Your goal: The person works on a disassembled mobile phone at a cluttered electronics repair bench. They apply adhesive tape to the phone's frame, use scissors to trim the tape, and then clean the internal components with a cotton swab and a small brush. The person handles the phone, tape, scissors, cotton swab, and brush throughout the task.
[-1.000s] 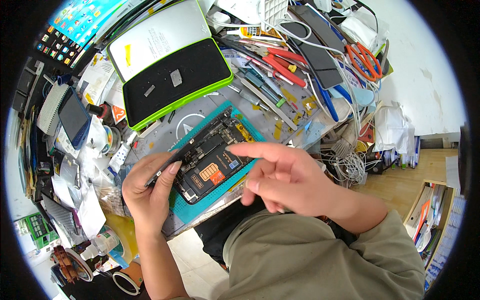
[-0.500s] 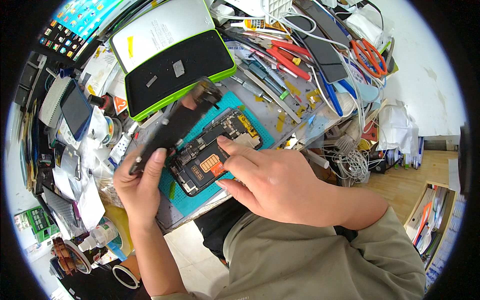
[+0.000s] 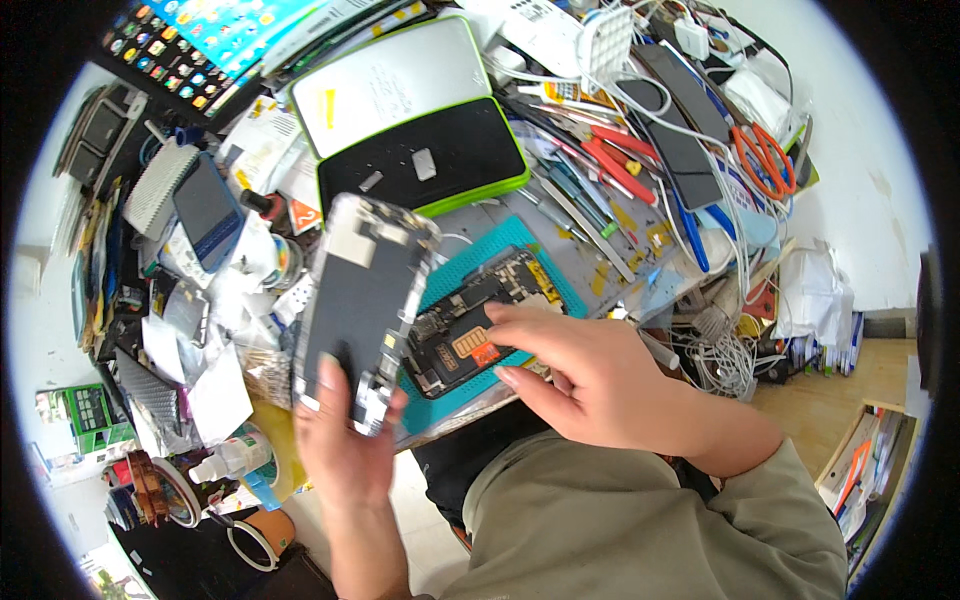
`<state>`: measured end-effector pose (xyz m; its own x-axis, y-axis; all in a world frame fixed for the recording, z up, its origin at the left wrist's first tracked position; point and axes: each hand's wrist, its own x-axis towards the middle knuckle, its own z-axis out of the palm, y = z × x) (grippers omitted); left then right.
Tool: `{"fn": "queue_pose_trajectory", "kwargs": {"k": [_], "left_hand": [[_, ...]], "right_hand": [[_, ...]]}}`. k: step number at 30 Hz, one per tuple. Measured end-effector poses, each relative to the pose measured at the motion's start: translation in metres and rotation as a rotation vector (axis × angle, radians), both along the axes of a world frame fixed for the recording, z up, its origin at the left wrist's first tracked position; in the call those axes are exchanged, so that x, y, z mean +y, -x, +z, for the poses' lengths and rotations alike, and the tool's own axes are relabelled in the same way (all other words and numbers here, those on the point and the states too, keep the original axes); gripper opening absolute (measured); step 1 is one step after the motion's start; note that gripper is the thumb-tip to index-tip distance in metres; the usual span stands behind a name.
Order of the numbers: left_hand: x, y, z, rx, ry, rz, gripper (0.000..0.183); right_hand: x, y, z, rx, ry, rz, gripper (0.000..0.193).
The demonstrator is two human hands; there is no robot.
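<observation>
My left hand (image 3: 345, 430) grips a phone screen (image 3: 360, 285) by its lower end, with the back turned up so its black backing and metal parts show. The screen is raised and tilted left of an opened phone body (image 3: 436, 340), which lies on a teal perforated mat (image 3: 435, 408). Inside the body are a black battery with an orange label, circuit parts and a yellow strip. My right hand (image 3: 590, 365) is over the body's right side, thumb and index finger apart with nothing between them. Whether its fingertips touch the phone is unclear.
Behind the mat stands an open green-edged case (image 3: 425, 212) with small metal pieces inside. Red-handled pliers (image 3: 620, 170), tweezers and screwdrivers lie to its right. Further right are orange-handled scissors (image 3: 762, 160) and tangled white cables (image 3: 715, 355). Papers and a bottle (image 3: 235, 457) crowd the left.
My left hand has turned the phone screen so its back faces up. My right hand has drawn back slightly from the phone body, its fingers more spread. The whole view has shifted.
</observation>
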<state>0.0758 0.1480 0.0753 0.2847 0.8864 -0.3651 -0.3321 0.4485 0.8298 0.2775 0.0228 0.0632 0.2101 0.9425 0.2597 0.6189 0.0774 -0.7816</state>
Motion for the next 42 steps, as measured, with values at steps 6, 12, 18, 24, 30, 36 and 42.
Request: {"fn": "queue_pose_trajectory", "kwargs": {"k": [6,12,18,24,30,36,42], "left_hand": [[-0.049,0.018,-0.009,-0.078,0.002,-0.175,0.033],[-0.087,0.027,-0.012,-0.105,0.042,-0.151,0.037],[-0.115,0.042,-0.028,-0.075,0.012,-0.159,0.045],[-0.144,0.078,-0.047,-0.105,0.083,-0.192,0.074],[-0.122,0.059,-0.008,-0.49,0.437,-0.501,0.12],[-0.094,0.078,-0.027,-0.387,0.458,-0.328,0.097],[-0.062,0.091,-0.028,-0.483,0.237,-0.159,0.061]], "right_hand": [[-0.007,-0.003,0.019,0.797,0.11,0.08,0.053],[-0.015,0.007,0.033,0.986,0.135,0.193,0.054],[-0.03,0.012,0.032,1.035,0.19,0.148,0.04],[-0.034,0.012,0.026,1.008,0.307,0.276,0.031],[-0.029,0.02,0.023,0.974,0.482,0.476,0.031],[-0.025,-0.007,0.032,0.3,0.165,0.343,0.023],[-0.042,-0.056,0.043,-0.051,0.324,0.192,0.025]]}}
